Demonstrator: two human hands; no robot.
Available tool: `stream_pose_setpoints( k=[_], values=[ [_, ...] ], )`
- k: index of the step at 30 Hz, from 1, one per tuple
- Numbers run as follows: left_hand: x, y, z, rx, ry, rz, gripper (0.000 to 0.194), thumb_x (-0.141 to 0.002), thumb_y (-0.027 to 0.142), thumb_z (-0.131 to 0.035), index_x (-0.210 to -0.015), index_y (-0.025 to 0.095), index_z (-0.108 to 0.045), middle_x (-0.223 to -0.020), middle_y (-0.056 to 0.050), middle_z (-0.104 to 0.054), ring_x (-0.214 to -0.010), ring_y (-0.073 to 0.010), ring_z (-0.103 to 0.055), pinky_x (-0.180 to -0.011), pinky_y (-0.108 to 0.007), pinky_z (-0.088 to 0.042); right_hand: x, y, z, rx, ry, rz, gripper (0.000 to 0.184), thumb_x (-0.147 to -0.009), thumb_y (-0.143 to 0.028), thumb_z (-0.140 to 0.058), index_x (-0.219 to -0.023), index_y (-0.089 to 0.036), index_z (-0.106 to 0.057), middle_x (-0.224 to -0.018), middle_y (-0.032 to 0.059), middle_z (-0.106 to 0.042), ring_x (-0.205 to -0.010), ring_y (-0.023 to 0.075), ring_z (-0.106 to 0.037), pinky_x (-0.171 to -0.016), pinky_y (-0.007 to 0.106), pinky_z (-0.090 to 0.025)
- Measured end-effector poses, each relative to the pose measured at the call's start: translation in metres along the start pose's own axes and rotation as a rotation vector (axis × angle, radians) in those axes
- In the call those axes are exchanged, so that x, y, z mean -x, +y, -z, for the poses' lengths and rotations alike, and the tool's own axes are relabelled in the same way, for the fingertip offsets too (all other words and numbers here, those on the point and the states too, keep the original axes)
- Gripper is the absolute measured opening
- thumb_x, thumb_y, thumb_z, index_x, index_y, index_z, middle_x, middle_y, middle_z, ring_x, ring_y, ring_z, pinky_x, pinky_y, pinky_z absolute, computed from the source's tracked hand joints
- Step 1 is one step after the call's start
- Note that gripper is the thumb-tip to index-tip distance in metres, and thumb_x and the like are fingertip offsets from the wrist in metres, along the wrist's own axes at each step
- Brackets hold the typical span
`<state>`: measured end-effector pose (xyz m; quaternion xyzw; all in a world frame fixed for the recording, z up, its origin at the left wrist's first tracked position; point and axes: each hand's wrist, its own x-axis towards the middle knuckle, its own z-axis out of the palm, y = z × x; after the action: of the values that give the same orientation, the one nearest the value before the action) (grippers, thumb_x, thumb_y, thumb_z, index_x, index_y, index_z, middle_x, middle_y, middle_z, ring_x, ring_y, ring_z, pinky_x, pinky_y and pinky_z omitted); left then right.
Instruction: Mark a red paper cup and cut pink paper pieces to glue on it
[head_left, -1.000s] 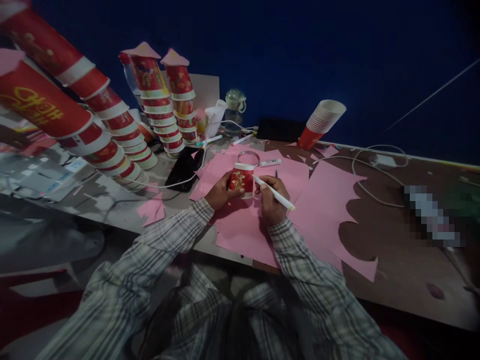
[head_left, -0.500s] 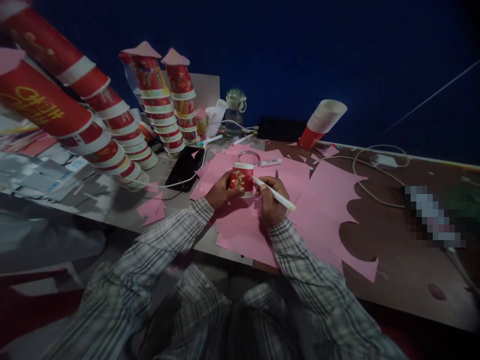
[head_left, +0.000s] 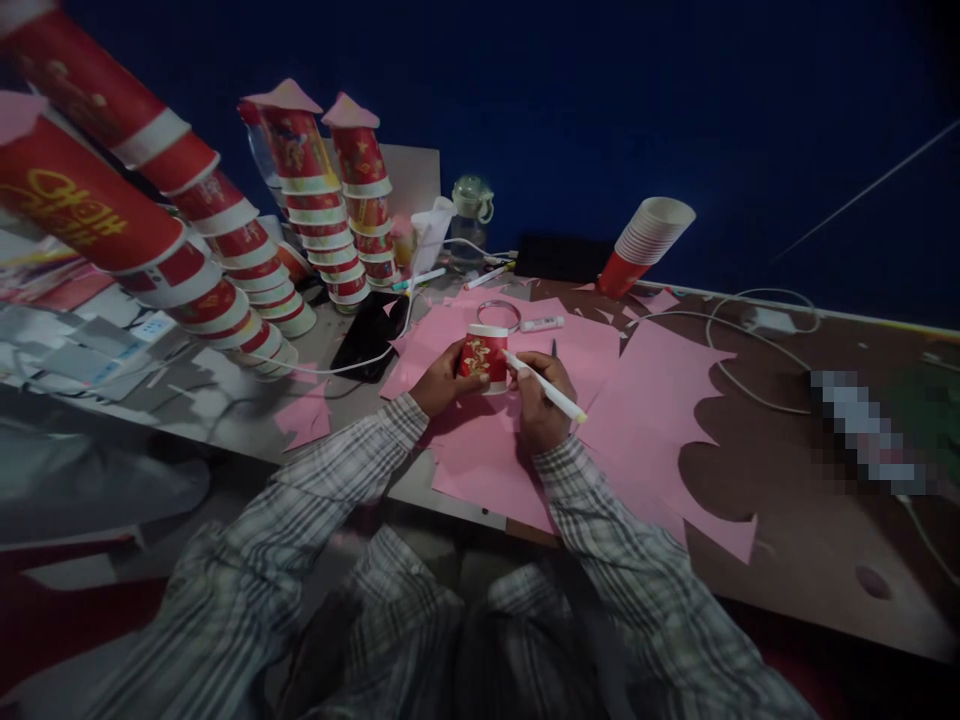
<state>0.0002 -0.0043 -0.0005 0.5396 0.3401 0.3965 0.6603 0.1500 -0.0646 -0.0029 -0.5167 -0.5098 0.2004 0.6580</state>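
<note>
A red paper cup (head_left: 484, 362) with gold decoration and white bands at both ends is gripped by my left hand (head_left: 444, 380), the thumb lying across its front. My right hand (head_left: 544, 400) is closed round a white marker (head_left: 549, 386), whose tip meets the cup's right side; its yellowish end points down to the right. Both hands are above pink paper sheets (head_left: 495, 450) spread on the table. Just behind the cup lie a roll of tape (head_left: 499, 316) and a white marker cap or glue tube (head_left: 542, 323).
Tall stacks of decorated cups (head_left: 311, 200) with pink cone tops rise at the left. A black phone (head_left: 367, 340) lies near them under a white cable. At the back stand a bottle (head_left: 472, 215) and a leaning stack of cups (head_left: 645, 245). Cut pink paper (head_left: 652, 390) extends right.
The white marker and my right hand have shifted very slightly left against the cup. My left hand and the cup stay nearly where they were.
</note>
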Motion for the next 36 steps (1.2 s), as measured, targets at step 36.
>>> stream_pose_setpoints(
  k=[36],
  values=[
    [-0.0019,-0.0025,0.0029,-0.046,0.025,-0.024,0.067,-0.064,0.037,-0.085,-0.120,0.015,-0.055,-0.112,-0.010,-0.067,-0.099,-0.0225,-0.065,-0.089,-0.039,-0.053,-0.0014,-0.0071,0.0043,0.028,-0.056,0.015,0.020,-0.090,-0.035,-0.055,-0.097,-0.020,-0.067,-0.089,0.0048,-0.071,-0.078,0.0188,-0.067,-0.070,0.034,-0.055]
  ],
)
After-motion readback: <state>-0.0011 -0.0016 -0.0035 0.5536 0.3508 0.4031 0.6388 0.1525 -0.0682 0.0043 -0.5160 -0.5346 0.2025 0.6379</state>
